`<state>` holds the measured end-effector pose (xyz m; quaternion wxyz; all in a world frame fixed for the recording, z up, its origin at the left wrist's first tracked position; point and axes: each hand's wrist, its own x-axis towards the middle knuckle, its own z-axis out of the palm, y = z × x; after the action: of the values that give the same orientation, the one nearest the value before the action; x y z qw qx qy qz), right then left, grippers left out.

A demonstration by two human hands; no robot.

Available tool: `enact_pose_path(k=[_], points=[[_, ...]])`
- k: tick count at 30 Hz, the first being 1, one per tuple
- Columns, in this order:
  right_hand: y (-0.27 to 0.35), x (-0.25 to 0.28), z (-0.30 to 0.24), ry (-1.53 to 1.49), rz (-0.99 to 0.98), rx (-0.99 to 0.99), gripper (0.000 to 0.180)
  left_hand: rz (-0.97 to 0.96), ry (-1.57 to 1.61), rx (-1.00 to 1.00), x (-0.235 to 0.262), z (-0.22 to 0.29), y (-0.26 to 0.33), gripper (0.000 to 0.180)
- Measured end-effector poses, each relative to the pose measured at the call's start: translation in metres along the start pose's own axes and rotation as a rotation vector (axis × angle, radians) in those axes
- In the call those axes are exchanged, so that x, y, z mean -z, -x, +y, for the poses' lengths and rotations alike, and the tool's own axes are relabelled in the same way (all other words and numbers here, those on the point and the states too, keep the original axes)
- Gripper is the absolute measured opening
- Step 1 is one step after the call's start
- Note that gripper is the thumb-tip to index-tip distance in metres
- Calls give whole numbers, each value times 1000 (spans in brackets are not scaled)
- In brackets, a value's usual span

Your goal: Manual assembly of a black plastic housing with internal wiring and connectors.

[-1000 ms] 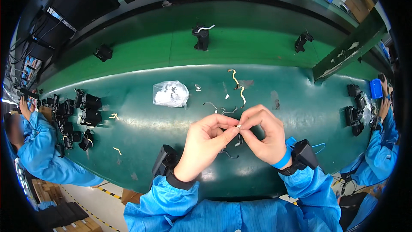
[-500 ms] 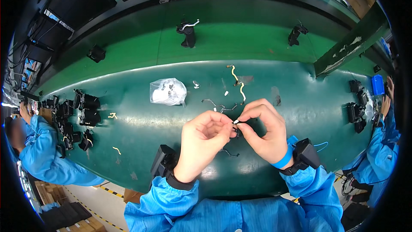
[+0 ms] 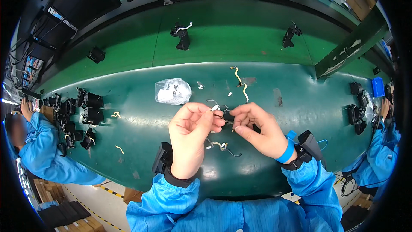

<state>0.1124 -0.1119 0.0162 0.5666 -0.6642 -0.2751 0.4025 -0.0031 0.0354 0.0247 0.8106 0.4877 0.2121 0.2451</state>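
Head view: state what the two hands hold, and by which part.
Left hand and right hand pinch a small black part with thin flex strip between fingertips; exact grip points are too small to tell.

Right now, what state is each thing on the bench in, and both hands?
Left hand: grip shut on the small part, held above the bench.
Right hand: grip shut on the small part from the other side.
Small part: pinched between both hands, off the bench.
Plastic bag: crumpled, lying flat, untouched.
Yellow strips: loose on the bench.
Black parts: clustered at left, resting.
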Motion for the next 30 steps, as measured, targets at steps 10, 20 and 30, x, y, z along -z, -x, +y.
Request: enact_pose_path(k=[10,20,30], points=[[-54,19,16,1046,228,468,74,256,66,-315,9,14,-2,8],[-1,-33,-47,710,410,711,34,173,-152,-252,-4,9,15,6],[-12,-43,-55,829,501,810,24,114,-427,-485,-4,8,13,13]])
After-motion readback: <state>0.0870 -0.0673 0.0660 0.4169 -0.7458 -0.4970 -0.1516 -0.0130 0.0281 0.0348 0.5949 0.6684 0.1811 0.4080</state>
